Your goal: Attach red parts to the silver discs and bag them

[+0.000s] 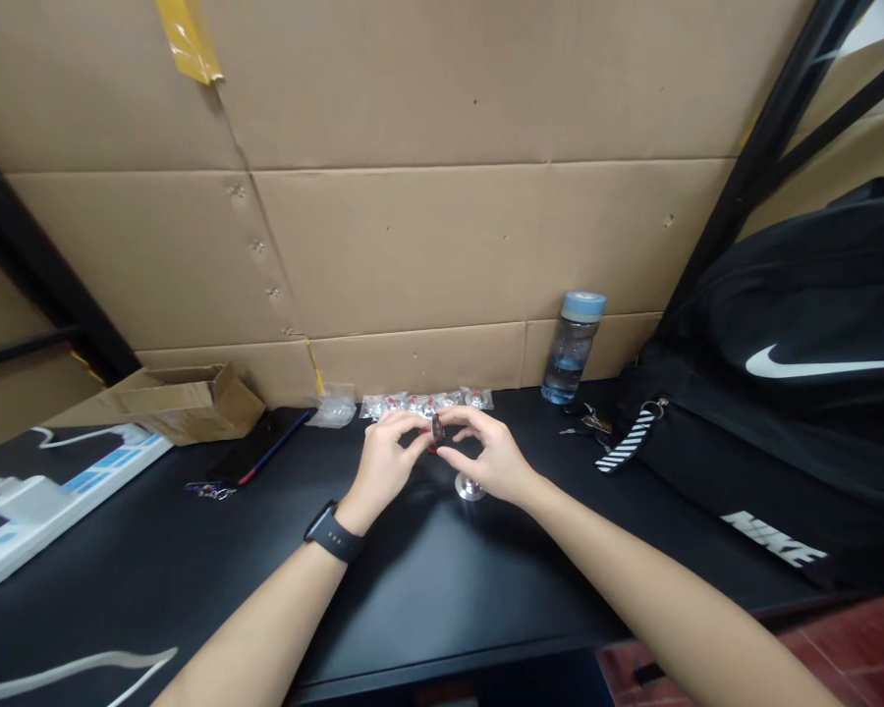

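My left hand (387,460) and my right hand (486,452) meet above the black table (427,589), both pinched on a small dark round part with a bit of red (437,429) held between their fingertips. A dark watch sits on my left wrist. A small shiny metal disc (469,487) lies on the table just under my right hand. Behind the hands, a row of small clear bags with red and white pieces (425,402) lies against the cardboard wall.
A water bottle with a blue cap (573,348) stands at the back. A black sports bag (796,393) with a striped strap fills the right. On the left are an open cardboard box (184,401), a dark phone (254,450), keys (210,489) and a white power strip (51,501).
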Tool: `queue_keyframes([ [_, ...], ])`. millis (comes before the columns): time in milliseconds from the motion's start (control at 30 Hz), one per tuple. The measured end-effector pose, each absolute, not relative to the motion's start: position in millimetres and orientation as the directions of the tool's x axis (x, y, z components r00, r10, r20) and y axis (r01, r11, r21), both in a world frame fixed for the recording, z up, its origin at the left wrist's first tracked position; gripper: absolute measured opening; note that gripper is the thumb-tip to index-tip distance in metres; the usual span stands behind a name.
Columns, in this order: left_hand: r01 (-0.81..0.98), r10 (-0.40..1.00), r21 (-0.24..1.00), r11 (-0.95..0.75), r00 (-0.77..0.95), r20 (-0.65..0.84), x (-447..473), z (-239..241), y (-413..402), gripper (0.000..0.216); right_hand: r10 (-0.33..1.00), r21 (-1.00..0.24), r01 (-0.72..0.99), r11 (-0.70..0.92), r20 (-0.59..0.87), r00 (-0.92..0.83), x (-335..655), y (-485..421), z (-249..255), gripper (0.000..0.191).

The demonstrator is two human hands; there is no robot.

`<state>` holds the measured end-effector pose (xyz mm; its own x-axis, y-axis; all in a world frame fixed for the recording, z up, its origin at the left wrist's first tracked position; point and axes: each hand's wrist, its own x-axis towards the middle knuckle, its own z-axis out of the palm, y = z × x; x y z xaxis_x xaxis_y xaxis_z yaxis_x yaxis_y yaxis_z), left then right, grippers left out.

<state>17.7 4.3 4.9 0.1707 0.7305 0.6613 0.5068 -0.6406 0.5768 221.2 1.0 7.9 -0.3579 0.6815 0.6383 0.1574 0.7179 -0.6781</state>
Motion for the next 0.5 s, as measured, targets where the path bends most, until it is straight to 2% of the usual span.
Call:
queue_keyframes([
  [133, 0.47, 0.721, 0.595, -0.652, 0.141, 0.679, 19.3, 4.3, 3.1, 0.006, 0.771, -0.82, -0.009, 0.572, 0.542, -0.336, 217.5, -0.6, 5.4, 0.038],
  [233, 0.521, 0.691, 0.547, -0.655, 0.12, 0.713, 20.2, 7.2, -1.3, 0.005, 0.826, -0.895, -0.135, 0.425, 0.444, -0.346, 215.5, -0.5, 4.2, 0.039],
  [367, 0.612, 0.643, 0.449, -0.651, 0.13, 0.755, 22.4, 12.8, -8.5, 0.007, 0.86, -0.916, -0.223, 0.332, 0.391, -0.326, 213.6, 0.0, 2.8, 0.039],
  [500, 0.652, 0.631, 0.408, -0.639, 0.139, 0.764, 24.1, 14.7, -12.0, 0.008, 0.886, -0.917, -0.317, 0.241, 0.341, -0.313, 211.6, -2.8, 4.5, 0.037],
])
